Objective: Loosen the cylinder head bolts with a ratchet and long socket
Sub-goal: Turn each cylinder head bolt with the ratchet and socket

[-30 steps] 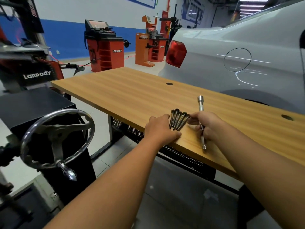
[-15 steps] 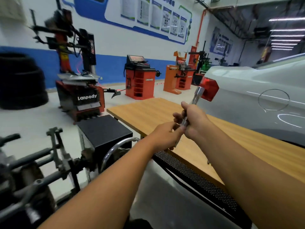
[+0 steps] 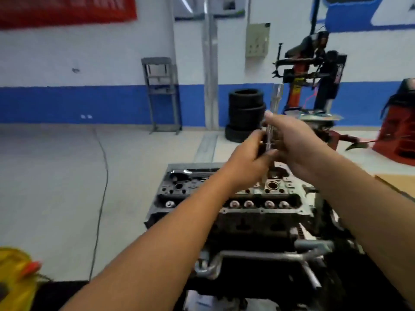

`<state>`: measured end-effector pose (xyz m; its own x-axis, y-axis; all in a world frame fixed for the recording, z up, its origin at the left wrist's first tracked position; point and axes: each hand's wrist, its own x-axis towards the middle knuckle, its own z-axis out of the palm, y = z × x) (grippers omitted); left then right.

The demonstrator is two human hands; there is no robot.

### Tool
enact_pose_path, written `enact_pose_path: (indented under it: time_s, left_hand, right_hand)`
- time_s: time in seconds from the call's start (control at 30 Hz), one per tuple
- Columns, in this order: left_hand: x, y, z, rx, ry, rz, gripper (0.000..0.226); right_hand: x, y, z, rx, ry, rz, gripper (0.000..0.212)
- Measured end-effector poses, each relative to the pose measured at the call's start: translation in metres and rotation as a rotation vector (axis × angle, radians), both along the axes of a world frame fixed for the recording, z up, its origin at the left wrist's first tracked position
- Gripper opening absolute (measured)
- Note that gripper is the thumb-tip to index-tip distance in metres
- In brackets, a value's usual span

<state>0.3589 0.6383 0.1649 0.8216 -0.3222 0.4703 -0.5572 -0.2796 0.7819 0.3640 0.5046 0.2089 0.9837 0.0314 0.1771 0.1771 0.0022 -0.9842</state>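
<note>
Gone is the wooden workbench; both hands are now hovering above the grey metal cylinder head (image 3: 235, 205) on its engine stand. Right hand (image 3: 298, 142) is gripping the long chrome socket tool (image 3: 272, 113) upright, its tip sticking up blurred. Left hand (image 3: 249, 158) is pinching the tool's lower shaft. A chrome ratchet (image 3: 190, 173) is lying along the head's far edge.
</note>
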Motion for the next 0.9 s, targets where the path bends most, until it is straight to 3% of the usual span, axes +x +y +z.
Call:
enact_pose_path:
  time_s: [0.07,0.23,0.47,0.6,0.67,0.73,0.8,0.9]
  left_hand:
    - [0.002,0.050,-0.008,-0.079,0.000,0.118,0.019]
    - [0.010,0.137,-0.021,-0.351,0.031,0.350,0.014]
    - [0.025,0.174,-0.046,-0.543,0.063,0.485,0.009]
    - [0.029,0.158,-0.043,-0.663,-0.142,0.596,0.011]
    - [0.029,0.155,-0.038,-0.732,-0.259,0.593,0.012]
    - [0.028,0.154,-0.033,-0.756,-0.301,0.539,0.011]
    - [0.030,0.149,-0.034,-0.747,-0.244,0.473,0.013]
    - [0.040,0.127,-0.041,-0.690,-0.072,0.365,0.013]
  right_hand:
    - [0.013,0.032,-0.014,-0.176,-0.076,-0.023,0.023]
    - [0.054,0.056,-0.061,-1.056,-0.107,-0.006,0.019]
    - [0.082,0.064,-0.081,-1.483,-0.266,0.108,0.040]
    - [0.083,0.063,-0.072,-1.676,-0.518,-0.075,0.042]
    - [0.082,0.044,-0.061,-1.678,-0.520,-0.187,0.044]
    - [0.078,0.012,-0.050,-1.546,-0.343,-0.262,0.044]
    - [0.067,-0.016,-0.045,-1.163,-0.176,-0.297,0.045]
    - [0.050,-0.036,-0.044,-0.353,-0.016,-0.282,0.035]
